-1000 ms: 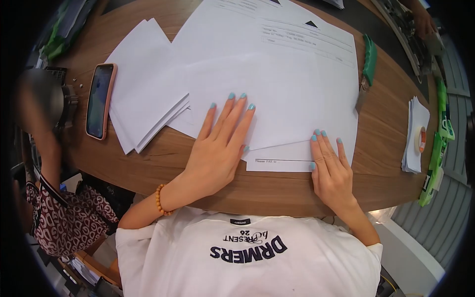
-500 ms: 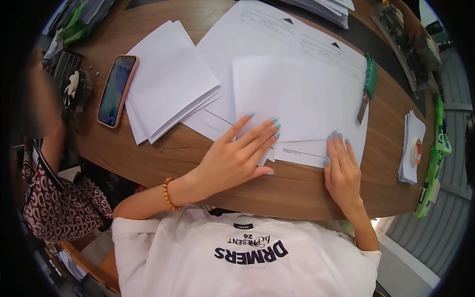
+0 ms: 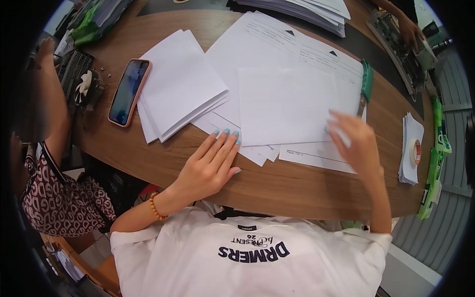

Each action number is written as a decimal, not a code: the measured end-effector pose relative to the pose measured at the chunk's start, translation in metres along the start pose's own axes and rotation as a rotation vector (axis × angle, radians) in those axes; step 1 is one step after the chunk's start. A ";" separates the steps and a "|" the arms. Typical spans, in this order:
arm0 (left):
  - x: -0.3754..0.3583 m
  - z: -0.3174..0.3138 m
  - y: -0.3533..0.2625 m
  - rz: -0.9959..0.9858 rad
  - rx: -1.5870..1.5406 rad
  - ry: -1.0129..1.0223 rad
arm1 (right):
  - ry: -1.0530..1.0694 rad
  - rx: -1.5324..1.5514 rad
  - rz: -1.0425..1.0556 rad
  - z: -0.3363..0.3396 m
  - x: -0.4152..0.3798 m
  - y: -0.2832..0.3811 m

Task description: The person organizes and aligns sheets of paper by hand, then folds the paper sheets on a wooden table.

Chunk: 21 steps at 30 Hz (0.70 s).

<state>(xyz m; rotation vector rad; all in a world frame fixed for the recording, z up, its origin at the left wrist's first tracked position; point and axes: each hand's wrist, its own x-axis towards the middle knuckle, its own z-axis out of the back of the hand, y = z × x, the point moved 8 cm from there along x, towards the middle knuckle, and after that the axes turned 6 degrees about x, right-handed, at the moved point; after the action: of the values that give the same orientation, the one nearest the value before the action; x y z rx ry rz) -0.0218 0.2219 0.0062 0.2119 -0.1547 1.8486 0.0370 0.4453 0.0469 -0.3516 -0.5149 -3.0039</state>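
Note:
A folded white sheet [image 3: 287, 106] lies over larger printed sheets [image 3: 267, 37] in the middle of the table. My left hand [image 3: 208, 161] rests flat at its lower left corner, fingers extended and holding nothing. Over the right side of the folded sheet is my right hand [image 3: 356, 143], blurred, its fingers bent; whether they grip anything is unclear. A green cutter [image 3: 366, 81] lies beyond that hand, at the printed sheets' right edge. To the left, a stack of folded papers [image 3: 180, 84] sits beside a phone [image 3: 129, 92].
The wooden table [image 3: 297, 193] also bears a tape roll [image 3: 417, 151] on papers at the right, a small fan [image 3: 85, 86] at the left and a paper pile [image 3: 316, 12] at the back. Other people's arms show at the left [image 3: 54, 99] and the upper right [image 3: 403, 22].
My left hand has slid left and down to the folded sheet's corner. My right hand has lifted and moved right and up, its fingers now bent. A person's hand has appeared at the upper right.

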 end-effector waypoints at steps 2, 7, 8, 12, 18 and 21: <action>0.003 0.004 0.003 -0.005 0.008 -0.048 | -0.003 0.183 0.008 0.004 0.052 -0.017; -0.001 0.051 0.066 0.203 0.088 -0.276 | 0.404 0.253 -0.154 -0.045 0.118 -0.064; -0.007 0.068 0.093 0.337 0.111 -0.339 | 0.408 0.261 -0.126 -0.044 0.126 -0.057; -0.050 0.067 0.203 0.657 0.253 -0.359 | 0.552 0.014 -0.088 -0.057 0.128 -0.058; -0.070 0.018 0.250 0.797 0.189 -0.221 | 0.650 0.176 -0.004 -0.027 0.152 -0.048; -0.073 0.018 0.247 0.809 0.144 -0.299 | 0.341 0.678 -0.153 -0.003 0.174 -0.029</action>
<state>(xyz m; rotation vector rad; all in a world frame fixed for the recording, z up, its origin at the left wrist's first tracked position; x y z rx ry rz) -0.2375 0.0800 0.0084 0.5922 -0.3520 2.6269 -0.1356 0.4660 0.0762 0.2505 -1.4872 -2.6947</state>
